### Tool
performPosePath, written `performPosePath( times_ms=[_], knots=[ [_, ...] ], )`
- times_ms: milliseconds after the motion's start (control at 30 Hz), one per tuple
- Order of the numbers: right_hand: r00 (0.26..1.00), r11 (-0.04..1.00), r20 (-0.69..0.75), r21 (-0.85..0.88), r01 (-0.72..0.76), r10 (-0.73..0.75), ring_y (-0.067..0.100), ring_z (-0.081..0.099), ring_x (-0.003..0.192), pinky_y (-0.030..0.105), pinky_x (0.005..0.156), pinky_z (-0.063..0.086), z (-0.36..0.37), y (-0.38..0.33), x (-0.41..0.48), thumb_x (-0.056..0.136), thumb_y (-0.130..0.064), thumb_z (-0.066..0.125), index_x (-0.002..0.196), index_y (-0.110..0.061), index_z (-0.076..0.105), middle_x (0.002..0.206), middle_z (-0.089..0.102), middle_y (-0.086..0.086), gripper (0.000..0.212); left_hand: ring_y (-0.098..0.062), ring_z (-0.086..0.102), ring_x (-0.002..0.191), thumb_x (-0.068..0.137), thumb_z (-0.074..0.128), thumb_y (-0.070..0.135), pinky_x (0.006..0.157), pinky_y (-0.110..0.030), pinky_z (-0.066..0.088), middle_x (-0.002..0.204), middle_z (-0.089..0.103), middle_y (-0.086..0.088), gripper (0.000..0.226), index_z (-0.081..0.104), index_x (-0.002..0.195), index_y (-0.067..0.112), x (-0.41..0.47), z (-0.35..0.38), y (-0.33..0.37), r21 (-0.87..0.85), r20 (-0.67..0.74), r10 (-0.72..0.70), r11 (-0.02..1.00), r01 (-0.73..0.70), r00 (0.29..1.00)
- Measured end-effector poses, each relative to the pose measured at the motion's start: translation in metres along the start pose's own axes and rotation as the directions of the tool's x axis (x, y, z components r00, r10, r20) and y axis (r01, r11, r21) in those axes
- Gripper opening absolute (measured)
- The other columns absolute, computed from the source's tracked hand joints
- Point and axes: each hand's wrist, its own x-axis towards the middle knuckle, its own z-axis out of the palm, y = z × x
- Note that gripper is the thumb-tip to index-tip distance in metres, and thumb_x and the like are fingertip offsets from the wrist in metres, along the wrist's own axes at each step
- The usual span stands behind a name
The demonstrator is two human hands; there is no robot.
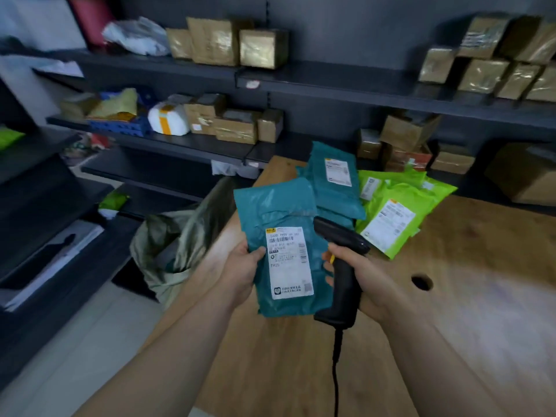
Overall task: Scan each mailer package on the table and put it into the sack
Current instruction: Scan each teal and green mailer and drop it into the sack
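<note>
The left hand (pixel 240 267) pinches a teal mailer (pixel 282 245) by its left edge, thumb on the label, holding it above the wooden table (pixel 451 296). The right hand (pixel 361 278) curls around the handle of a black scanner (pixel 340 266) just beside the mailer's right edge. More teal and green mailers (pixel 391 206) lie piled on the table behind, and the open sack (pixel 177 245) sits on the floor to the left.

Sack (pixel 180 233) interior dim, perhaps part-filled

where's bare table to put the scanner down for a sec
Bare wood lies right of the right hand, around the round hole, nearer than the green mailers. More shows on the table between the forearms. Crowded: the far end, where teal mailers and green ones overlap.
</note>
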Motion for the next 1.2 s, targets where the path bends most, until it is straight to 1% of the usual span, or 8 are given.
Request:
performPosePath(
  times_ms=[67, 300, 500, 667, 833, 967, 1067, 1200],
  knots=[
    [0.999, 1.000, 0.044, -0.018, -0.002, 0.003, 0.016, 0.070, 0.067, 0.027, 0.059, 0.056, 0.034, 0.008, 0.015, 0.089, -0.019, 0.067, 0.091, -0.006, 0.068, 0.082, 0.070, 0.006, 0.013, -0.022, 0.069, 0.094, 0.098, 0.046, 0.003, 0.077, -0.035, 0.055, 0.103, 0.073, -0.005, 0.024, 0.063, 0.111, 0.014, 0.003, -0.035, 0.020, -0.002, -0.017, 0.025, 1.000, -0.025, 1.000],
    [0.974, 0.986, 0.207, -0.157, -0.062, 0.094, 0.037, 0.069, 0.102, 0.051, 0.097, 0.052, 0.188, 0.043, 0.070, 0.089, -0.022, 0.070, 0.092, -0.007, 0.069, 0.109, 0.072, 0.019, 0.015, -0.024, 0.068, 0.085, 0.099, 0.044, 0.002, 0.070, -0.034, 0.055, 0.107, 0.070, -0.013, 0.022, 0.061, 0.113, 0.009, 0.025, -0.181, 0.081, -0.045, -0.119, 0.072, 0.996, -0.078, 0.990],
    [0.965, 0.985, 0.222, -0.133, -0.109, 0.137, 0.028, 0.074, 0.084, 0.034, 0.068, 0.060, 0.336, 0.087, 0.114, 0.090, -0.015, 0.067, 0.108, -0.003, 0.069, 0.101, 0.075, 0.016, 0.022, -0.021, 0.067, 0.086, 0.099, 0.047, 0.007, 0.071, -0.032, 0.055, 0.111, 0.069, -0.013, 0.024, 0.057, 0.121, 0.005, 0.069, -0.326, 0.124, 0.107, -0.150, 0.067, 0.993, -0.051, 0.986],
    [0.983, 0.984, 0.109, -0.118, -0.131, 0.144, 0.031, 0.072, 0.090, 0.043, 0.080, 0.059, 0.416, 0.118, 0.158, 0.087, -0.018, 0.072, 0.113, -0.004, 0.069, 0.099, 0.076, 0.015, 0.029, -0.022, 0.068, 0.093, 0.096, 0.056, 0.019, 0.069, -0.030, 0.054, 0.108, 0.071, -0.006, 0.022, 0.062, 0.117, 0.015, 0.122, -0.416, 0.151, 0.337, -0.152, -0.013, 0.939, 0.064, 0.988],
    [0.987, 0.984, 0.000, -0.085, -0.158, 0.158, 0.030, 0.073, 0.090, 0.043, 0.084, 0.058, 0.439, 0.137, 0.209, 0.087, -0.017, 0.073, 0.107, -0.005, 0.070, 0.096, 0.076, 0.013, 0.024, -0.010, 0.067, 0.079, 0.095, 0.059, 0.018, 0.061, -0.020, 0.054, 0.095, 0.071, 0.000, 0.015, 0.064, 0.108, 0.013, 0.188, -0.448, 0.155, 0.380, -0.076, -0.098, 0.917, 0.120, 0.992],
    [0.983, 0.984, -0.100, -0.083, -0.160, 0.152, 0.029, 0.073, 0.090, 0.044, 0.087, 0.057, 0.431, 0.150, 0.262, 0.085, -0.020, 0.075, 0.105, -0.008, 0.070, 0.094, 0.077, 0.011, 0.023, -0.016, 0.065, 0.084, 0.095, 0.059, 0.020, 0.084, -0.035, 0.054, 0.092, 0.071, 0.000, 0.015, 0.066, 0.104, 0.011, 0.255, -0.450, 0.138, 0.456, -0.052, -0.164, 0.873, 0.170, 0.985],
    [0.968, 0.979, -0.176, -0.065, -0.191, 0.177, 0.031, 0.073, 0.090, 0.048, 0.090, 0.056, 0.422, 0.165, 0.303, 0.084, -0.020, 0.076, 0.106, -0.006, 0.071, 0.094, 0.077, 0.012, 0.027, -0.012, 0.062, 0.083, 0.096, 0.058, 0.022, 0.073, -0.026, 0.049, 0.094, 0.069, 0.001, 0.019, 0.067, 0.105, 0.008, 0.305, -0.447, 0.121, 0.540, -0.029, -0.216, 0.818, 0.197, 0.976],
    [0.938, 0.970, -0.254, 0.000, -0.243, 0.235, 0.033, 0.072, 0.092, 0.051, 0.091, 0.055, 0.411, 0.184, 0.349, 0.082, -0.021, 0.078, 0.109, -0.006, 0.070, 0.096, 0.076, 0.013, 0.032, -0.014, 0.060, 0.096, 0.096, 0.058, 0.023, 0.082, -0.024, 0.043, 0.106, 0.066, -0.001, 0.021, 0.064, 0.110, 0.010, 0.360, -0.444, 0.097, 0.601, -0.015, -0.297, 0.761, 0.246, 0.955]
  ],
)
